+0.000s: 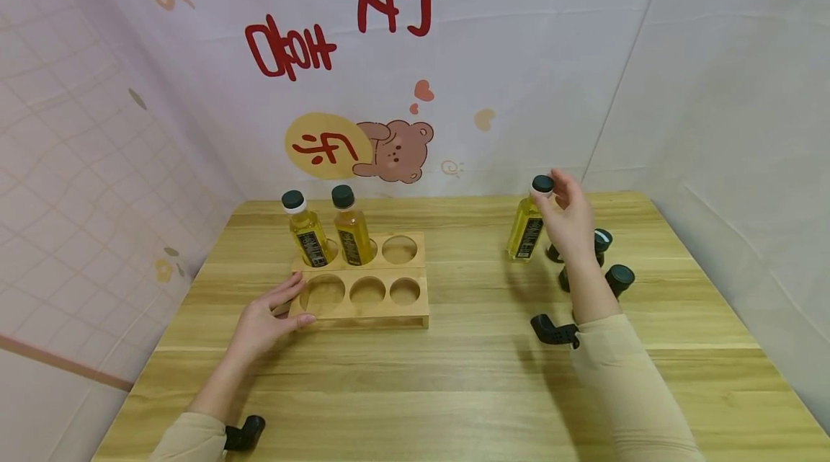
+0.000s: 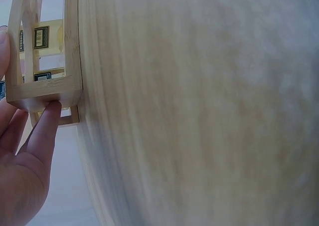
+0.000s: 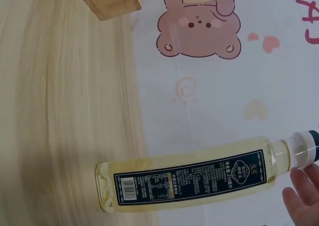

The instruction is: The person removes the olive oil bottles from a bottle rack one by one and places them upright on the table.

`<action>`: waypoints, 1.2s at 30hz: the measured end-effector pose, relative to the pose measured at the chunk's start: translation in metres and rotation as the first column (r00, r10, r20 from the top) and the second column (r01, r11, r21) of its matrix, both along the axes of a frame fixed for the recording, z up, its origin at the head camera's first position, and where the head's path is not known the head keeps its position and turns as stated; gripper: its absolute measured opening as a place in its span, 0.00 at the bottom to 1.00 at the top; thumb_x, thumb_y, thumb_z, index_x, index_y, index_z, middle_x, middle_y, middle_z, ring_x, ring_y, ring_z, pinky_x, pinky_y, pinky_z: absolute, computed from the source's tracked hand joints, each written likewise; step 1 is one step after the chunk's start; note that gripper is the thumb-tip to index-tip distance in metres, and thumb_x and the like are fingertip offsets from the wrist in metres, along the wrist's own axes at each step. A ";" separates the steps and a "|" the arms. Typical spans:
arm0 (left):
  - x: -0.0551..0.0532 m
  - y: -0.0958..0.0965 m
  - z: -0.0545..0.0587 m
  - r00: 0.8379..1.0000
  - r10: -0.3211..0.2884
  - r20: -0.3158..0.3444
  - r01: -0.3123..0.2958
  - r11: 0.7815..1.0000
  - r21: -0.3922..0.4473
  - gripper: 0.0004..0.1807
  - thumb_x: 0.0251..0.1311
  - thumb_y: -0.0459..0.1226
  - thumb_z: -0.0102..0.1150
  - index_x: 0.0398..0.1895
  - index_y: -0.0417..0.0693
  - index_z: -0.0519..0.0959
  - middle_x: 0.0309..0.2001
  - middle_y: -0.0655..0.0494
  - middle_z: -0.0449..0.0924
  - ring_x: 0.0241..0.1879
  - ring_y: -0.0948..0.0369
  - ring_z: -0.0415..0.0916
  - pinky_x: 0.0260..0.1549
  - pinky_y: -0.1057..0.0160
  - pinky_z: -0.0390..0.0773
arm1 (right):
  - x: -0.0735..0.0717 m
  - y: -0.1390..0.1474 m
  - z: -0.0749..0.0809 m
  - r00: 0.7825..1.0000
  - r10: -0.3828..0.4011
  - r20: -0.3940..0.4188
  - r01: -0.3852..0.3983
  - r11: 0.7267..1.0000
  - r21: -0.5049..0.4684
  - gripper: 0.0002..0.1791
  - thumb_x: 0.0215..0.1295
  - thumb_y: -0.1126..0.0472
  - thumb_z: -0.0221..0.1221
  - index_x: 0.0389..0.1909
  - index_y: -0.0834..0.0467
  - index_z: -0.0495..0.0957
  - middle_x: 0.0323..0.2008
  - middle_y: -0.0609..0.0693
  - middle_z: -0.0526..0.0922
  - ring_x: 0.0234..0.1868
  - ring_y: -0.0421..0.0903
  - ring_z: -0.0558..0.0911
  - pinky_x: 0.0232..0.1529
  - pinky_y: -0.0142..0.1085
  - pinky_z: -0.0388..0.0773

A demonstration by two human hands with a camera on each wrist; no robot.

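Note:
In the head view my right hand (image 1: 570, 220) pinches a clear bottle of yellow oil (image 1: 526, 231) by its neck, just under the dark green cap. The right wrist view shows this bottle (image 3: 194, 173) with its dark printed label and the fingertips (image 3: 304, 186) at its white collar. My left hand (image 1: 267, 319) holds the left end of a two-tier wooden rack (image 1: 424, 282), thumb at the front corner. In the left wrist view a fingertip (image 2: 52, 107) presses against the rack's end. Two oil bottles, one yellow (image 1: 311, 238) and one amber (image 1: 353, 231), stand in the rack's back row.
Several dark-capped bottles (image 1: 620, 278) stand on the right, partly hidden behind my right forearm. The wooden table (image 1: 415, 390) meets a white printed cloth backdrop (image 1: 519, 51) at the back. Round holes of differing size open along the rack's front tier.

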State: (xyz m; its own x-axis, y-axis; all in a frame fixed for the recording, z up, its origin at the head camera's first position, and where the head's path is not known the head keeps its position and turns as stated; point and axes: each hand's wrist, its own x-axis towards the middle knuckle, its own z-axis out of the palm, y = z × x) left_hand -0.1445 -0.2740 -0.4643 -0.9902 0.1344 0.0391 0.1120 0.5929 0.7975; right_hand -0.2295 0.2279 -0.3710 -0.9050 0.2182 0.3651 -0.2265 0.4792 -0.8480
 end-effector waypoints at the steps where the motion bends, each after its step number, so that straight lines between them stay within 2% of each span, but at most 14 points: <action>1: 0.000 0.000 0.000 1.000 0.000 0.002 0.000 1.000 0.001 0.42 0.52 0.48 0.75 0.70 0.47 0.71 0.74 0.57 0.61 0.71 0.48 0.58 0.54 0.50 0.78 | 0.001 0.000 0.000 1.000 -0.007 -0.026 0.008 1.000 0.008 0.31 0.71 0.58 0.60 0.71 0.63 0.64 0.66 0.59 0.70 0.66 0.56 0.69 0.69 0.46 0.65; 4: 0.000 0.000 0.001 1.000 0.002 0.005 -0.002 1.000 0.003 0.42 0.52 0.48 0.75 0.70 0.48 0.71 0.74 0.57 0.61 0.71 0.48 0.58 0.54 0.50 0.78 | 0.006 -0.001 0.001 0.993 -0.045 -0.112 0.049 0.998 0.031 0.27 0.71 0.60 0.60 0.68 0.64 0.69 0.64 0.58 0.73 0.65 0.55 0.70 0.69 0.44 0.66; 9: 0.000 -0.001 0.000 1.000 0.002 -0.001 -0.002 1.000 0.001 0.41 0.52 0.47 0.75 0.70 0.48 0.71 0.74 0.57 0.61 0.71 0.48 0.58 0.54 0.51 0.78 | 0.010 -0.003 0.005 0.961 -0.078 -0.265 0.093 0.995 0.042 0.22 0.69 0.65 0.61 0.63 0.65 0.74 0.57 0.59 0.79 0.61 0.54 0.73 0.65 0.41 0.69; 13: 0.000 -0.001 -0.001 1.000 -0.001 -0.009 0.001 1.000 0.010 0.41 0.51 0.47 0.75 0.69 0.46 0.71 0.73 0.57 0.61 0.71 0.49 0.59 0.55 0.53 0.77 | 0.012 -0.008 0.010 0.932 -0.064 -0.358 0.096 0.993 0.071 0.21 0.66 0.68 0.63 0.60 0.65 0.77 0.51 0.61 0.81 0.56 0.55 0.77 0.60 0.37 0.72; 17: -0.001 -0.001 -0.002 1.000 -0.007 -0.013 0.008 1.000 0.027 0.41 0.52 0.47 0.75 0.69 0.45 0.71 0.73 0.56 0.61 0.71 0.49 0.59 0.56 0.53 0.76 | 0.013 -0.014 0.014 0.916 -0.028 -0.401 0.075 0.992 0.102 0.21 0.64 0.70 0.64 0.58 0.66 0.78 0.48 0.61 0.83 0.51 0.55 0.79 0.55 0.30 0.74; 20: -0.001 -0.001 -0.003 1.000 -0.010 -0.012 0.011 0.999 0.032 0.41 0.52 0.47 0.75 0.69 0.45 0.71 0.74 0.55 0.61 0.71 0.49 0.59 0.55 0.53 0.77 | 0.014 -0.021 0.014 0.917 0.017 -0.398 0.032 0.993 0.115 0.22 0.64 0.70 0.64 0.59 0.65 0.78 0.48 0.59 0.83 0.49 0.55 0.80 0.53 0.32 0.76; 24: -0.001 -0.001 -0.003 1.000 -0.009 -0.013 0.009 1.000 0.024 0.41 0.52 0.47 0.75 0.70 0.45 0.71 0.74 0.56 0.61 0.71 0.48 0.59 0.55 0.53 0.77 | 0.014 -0.034 0.011 0.921 0.095 -0.377 -0.035 0.986 0.165 0.23 0.63 0.70 0.65 0.60 0.64 0.77 0.48 0.58 0.84 0.49 0.54 0.81 0.51 0.43 0.78; 27: 0.000 0.000 -0.002 1.000 -0.009 -0.015 0.009 1.000 0.017 0.41 0.52 0.47 0.74 0.70 0.45 0.71 0.74 0.55 0.61 0.71 0.48 0.59 0.55 0.53 0.77 | 0.013 -0.047 0.009 0.923 0.176 -0.341 -0.104 0.970 0.218 0.24 0.63 0.68 0.66 0.61 0.63 0.76 0.49 0.58 0.84 0.50 0.54 0.80 0.50 0.48 0.79; 32: 0.000 0.000 -0.001 1.000 -0.006 -0.009 0.006 1.000 0.018 0.41 0.52 0.47 0.74 0.70 0.45 0.70 0.74 0.56 0.61 0.70 0.48 0.61 0.55 0.52 0.77 | 0.008 -0.072 0.006 0.919 0.320 -0.228 -0.240 0.917 0.319 0.26 0.63 0.65 0.67 0.62 0.62 0.76 0.50 0.57 0.84 0.51 0.53 0.81 0.51 0.49 0.80; 36: 0.001 0.000 -0.001 1.000 -0.004 -0.002 0.004 1.000 0.023 0.42 0.52 0.47 0.74 0.70 0.46 0.70 0.74 0.56 0.60 0.70 0.48 0.62 0.55 0.52 0.77 | 0.001 -0.094 0.004 0.904 0.405 -0.133 -0.336 0.869 0.363 0.27 0.63 0.62 0.67 0.63 0.63 0.75 0.51 0.57 0.84 0.52 0.53 0.80 0.54 0.49 0.79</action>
